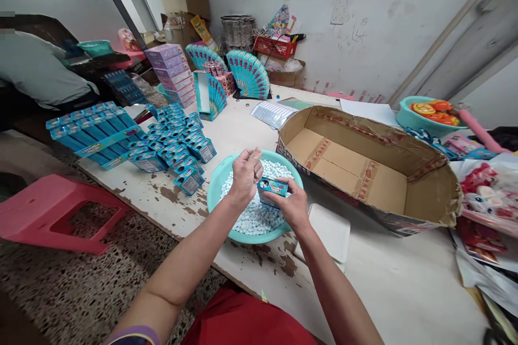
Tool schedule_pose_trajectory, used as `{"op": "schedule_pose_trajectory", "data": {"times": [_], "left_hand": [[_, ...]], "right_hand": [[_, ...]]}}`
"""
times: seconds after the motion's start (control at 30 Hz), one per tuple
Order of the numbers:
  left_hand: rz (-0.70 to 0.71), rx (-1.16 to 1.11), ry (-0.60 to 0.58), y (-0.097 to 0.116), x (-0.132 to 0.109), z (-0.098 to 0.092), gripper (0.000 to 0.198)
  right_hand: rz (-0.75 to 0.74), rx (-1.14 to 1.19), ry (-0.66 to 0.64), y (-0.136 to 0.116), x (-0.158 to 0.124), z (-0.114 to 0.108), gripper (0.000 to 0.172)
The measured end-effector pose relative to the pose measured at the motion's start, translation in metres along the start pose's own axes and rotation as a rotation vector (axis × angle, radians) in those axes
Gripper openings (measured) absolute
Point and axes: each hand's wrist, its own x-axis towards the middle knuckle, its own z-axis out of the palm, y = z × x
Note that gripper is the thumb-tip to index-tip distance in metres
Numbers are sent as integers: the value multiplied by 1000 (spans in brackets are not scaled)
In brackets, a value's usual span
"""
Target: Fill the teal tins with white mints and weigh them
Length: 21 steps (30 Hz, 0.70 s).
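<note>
A turquoise basin (pixel 218 210) full of small white and pale blue pellets (pixel 259 219) stands at the table's front edge. Over it, my right hand (pixel 294 202) grips a small blue printed box (pixel 274 187) from its right side. Pale pellets show in a round opening at the box's left end. My left hand (pixel 246 175) is closed in a fist right beside that opening; whatever is inside the fingers is hidden. Left of the basin, several similar blue boxes (pixel 190 179) stand close together with round openings on top.
A large open cardboard box (pixel 343 159) lies right of the basin, a white flat lid-like object (pixel 329 232) in front. Blue box displays (pixel 95 137) and purple-pink cartons (pixel 168 67) stand left. A pink stool (pixel 60 210) is on the floor; a person (pixel 40 70) sits far left.
</note>
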Motion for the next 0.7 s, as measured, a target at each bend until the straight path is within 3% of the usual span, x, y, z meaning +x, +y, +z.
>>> {"op": "schedule_pose_trajectory", "data": {"times": [0.27,0.43,0.53,0.63,0.7], "left_hand": [[15,13,14,1,-1,-2,37],[70,58,67,1,6,-14,36],[99,449,3,-9,15,-42,27],[82,1119,-271,-30,15,-76,28],[73,1409,-491,-44,5,-89,38]], "right_hand": [[-36,27,-22,5,2,9,45],[36,114,5,-1,-2,-5,50],[60,220,58,-6,-10,-25,53],[50,180,80,-10,-22,-52,50],[53,127,106,-9,-35,-75,48]]}}
